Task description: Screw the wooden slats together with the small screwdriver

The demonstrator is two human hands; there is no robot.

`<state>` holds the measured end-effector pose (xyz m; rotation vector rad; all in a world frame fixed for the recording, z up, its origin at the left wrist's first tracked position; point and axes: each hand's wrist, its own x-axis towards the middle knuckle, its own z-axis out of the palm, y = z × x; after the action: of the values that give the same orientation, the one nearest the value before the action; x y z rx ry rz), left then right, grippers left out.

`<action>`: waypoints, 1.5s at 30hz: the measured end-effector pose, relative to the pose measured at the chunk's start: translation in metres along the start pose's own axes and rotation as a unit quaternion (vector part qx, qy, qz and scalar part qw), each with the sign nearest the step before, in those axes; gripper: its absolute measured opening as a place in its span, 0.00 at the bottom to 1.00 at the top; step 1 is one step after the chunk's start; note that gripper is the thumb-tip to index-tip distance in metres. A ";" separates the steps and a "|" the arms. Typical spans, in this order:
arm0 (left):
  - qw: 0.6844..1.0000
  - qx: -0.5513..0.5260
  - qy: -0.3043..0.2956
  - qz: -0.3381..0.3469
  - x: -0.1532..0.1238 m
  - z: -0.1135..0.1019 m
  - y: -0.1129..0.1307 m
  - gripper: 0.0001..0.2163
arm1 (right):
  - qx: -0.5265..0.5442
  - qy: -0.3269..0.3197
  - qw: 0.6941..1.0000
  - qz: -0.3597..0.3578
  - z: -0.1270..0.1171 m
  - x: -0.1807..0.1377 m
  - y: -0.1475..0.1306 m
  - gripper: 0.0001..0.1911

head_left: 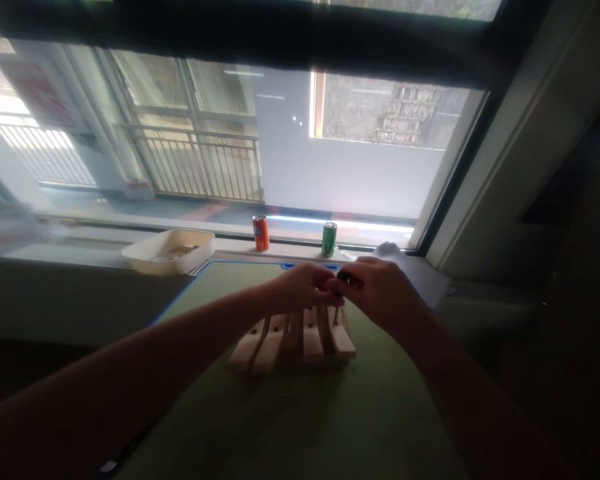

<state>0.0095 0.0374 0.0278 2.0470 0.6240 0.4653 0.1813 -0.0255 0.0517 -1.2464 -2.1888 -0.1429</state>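
A light wooden rack of several slats (293,340) lies on a green mat (300,413) in front of me. My left hand (303,287) hovers over the rack's far end with its fingers pinched together. My right hand (377,287) meets it from the right, fingers closed around a small dark object (343,276) that I cannot make out. The fingertips of both hands touch at that object, just above the slats.
On the window sill behind stand an orange can (261,233) and a green can (329,239). A cream plastic basket (169,252) sits at the left. White cloth or paper (410,267) lies at the right. A large window fills the background.
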 end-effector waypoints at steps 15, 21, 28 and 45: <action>0.996 0.044 0.052 0.060 -0.010 0.005 -0.005 0.12 | 0.114 -0.019 0.992 -0.049 -0.010 0.000 0.007 0.10; 0.998 0.040 0.025 0.048 -0.004 0.005 -0.010 0.11 | 0.062 0.011 0.998 -0.011 -0.005 -0.002 0.004 0.09; 0.997 0.059 -0.024 0.036 0.002 0.000 -0.003 0.10 | 0.151 -0.026 0.987 -0.053 -0.012 -0.001 0.006 0.11; 0.998 0.040 -0.008 0.052 -0.003 0.002 -0.007 0.10 | 0.064 -0.039 0.995 -0.059 -0.017 -0.003 0.004 0.09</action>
<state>0.0068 0.0374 0.0205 2.1645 0.5351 0.4924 0.1933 -0.0316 0.0631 -1.0699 -2.3001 -0.0014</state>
